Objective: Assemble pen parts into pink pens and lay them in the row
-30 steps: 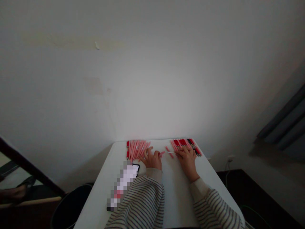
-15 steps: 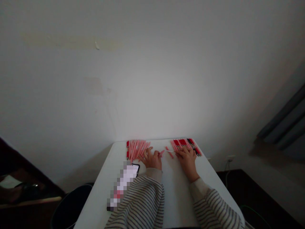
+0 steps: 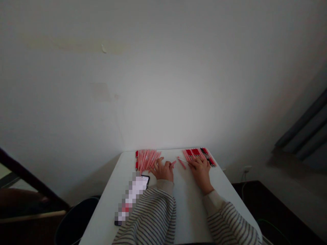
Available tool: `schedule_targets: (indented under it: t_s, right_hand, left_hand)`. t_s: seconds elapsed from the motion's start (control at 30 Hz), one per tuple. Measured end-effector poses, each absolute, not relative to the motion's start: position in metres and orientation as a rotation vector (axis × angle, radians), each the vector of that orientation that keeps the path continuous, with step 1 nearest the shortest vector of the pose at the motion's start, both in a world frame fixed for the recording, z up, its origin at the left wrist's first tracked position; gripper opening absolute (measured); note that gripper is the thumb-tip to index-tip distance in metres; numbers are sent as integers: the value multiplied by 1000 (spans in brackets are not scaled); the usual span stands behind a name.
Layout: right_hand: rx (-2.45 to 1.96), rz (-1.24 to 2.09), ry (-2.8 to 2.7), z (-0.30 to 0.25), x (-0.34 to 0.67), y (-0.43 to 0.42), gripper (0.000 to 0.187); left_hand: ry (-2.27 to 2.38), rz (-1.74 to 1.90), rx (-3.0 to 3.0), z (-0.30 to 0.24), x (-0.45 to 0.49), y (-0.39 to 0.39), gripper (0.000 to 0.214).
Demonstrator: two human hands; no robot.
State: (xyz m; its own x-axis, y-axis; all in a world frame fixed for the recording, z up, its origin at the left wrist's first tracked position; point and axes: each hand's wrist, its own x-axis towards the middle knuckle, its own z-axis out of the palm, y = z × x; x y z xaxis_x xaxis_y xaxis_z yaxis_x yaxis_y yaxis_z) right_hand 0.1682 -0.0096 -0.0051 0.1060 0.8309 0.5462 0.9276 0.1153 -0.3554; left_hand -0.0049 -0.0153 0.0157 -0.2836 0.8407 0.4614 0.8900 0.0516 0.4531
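Note:
My left hand [image 3: 163, 170] pinches a short pink pen part [image 3: 173, 164] between thumb and finger, its other fingers spread beside a fanned row of pink pens [image 3: 146, 159]. In my right hand [image 3: 201, 170] is a thin white stick that looks like a pen refill [image 3: 183, 160], pointing left. Just under it, a pink pen barrel [image 3: 182, 164] lies on the table between my hands. Past my right fingers lies a group of pink pens with red and black parts [image 3: 195, 152]; my hand partly covers them.
The white table [image 3: 190, 211] stands against a wall [image 3: 163, 85]. A phone [image 3: 135, 192], its screen blurred, lies left of my left sleeve. A dark round bin [image 3: 76, 221] stands beside the table at left. A wall socket with a cable [image 3: 247, 168] is at right.
The tip of the white stick has shifted slightly up and away from the pink part in my left hand. Both hands stay nearly in place. The dark shape at far left has moved.

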Motion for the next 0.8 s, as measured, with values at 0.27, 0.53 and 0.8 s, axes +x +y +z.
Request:
schedule_targets:
  t_s: [0.27, 0.53, 0.8]
  right_hand:
    - [-1663, -219, -1725, -8, 170, -7, 20]
    - [-1564, -150, -1731, 2, 158, -12, 20]
    - [-1544, -244, -1882, 12, 132, -22, 15]
  left_hand:
    - [-2260, -1035, -1838, 19, -6, -16, 9]
    - [-2256, -1015, -1709, 18, -12, -16, 20]
    - [-2253, -1026, -1665, 15, -11, -13, 36]
